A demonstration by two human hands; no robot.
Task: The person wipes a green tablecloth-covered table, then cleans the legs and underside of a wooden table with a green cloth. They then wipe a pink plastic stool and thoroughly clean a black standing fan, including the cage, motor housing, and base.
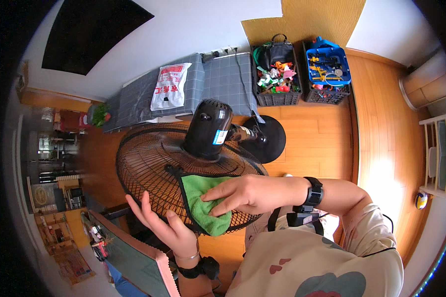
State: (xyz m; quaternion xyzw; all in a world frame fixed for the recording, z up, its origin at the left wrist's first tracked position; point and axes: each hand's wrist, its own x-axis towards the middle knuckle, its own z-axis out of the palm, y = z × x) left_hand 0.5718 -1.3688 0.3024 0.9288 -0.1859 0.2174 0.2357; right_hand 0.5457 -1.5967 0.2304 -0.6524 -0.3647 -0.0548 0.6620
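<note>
A black pedestal fan stands before me, its wire grille point(152, 159) tilted and its motor housing point(210, 130) uppermost. The round fan base point(273, 139) rests on the wood floor behind it. My right hand point(241, 193) presses a green cloth point(208, 219) with a dark edge against the near part of the grille, fingers spread over the cloth. At the grille's lower left rim is my left hand point(167, 222), its fingers apart and resting along the wire edge. Whether its fingers grip the rim is hard to tell. Both wrists wear black straps.
A grey checked cloth point(226, 80) covers a low unit by the wall, with a white plastic bag point(170, 87) on it. Crates of toys point(278, 98) and a blue bin point(329, 65) stand right of it. A table with a pink edge point(160, 256) is close at lower left.
</note>
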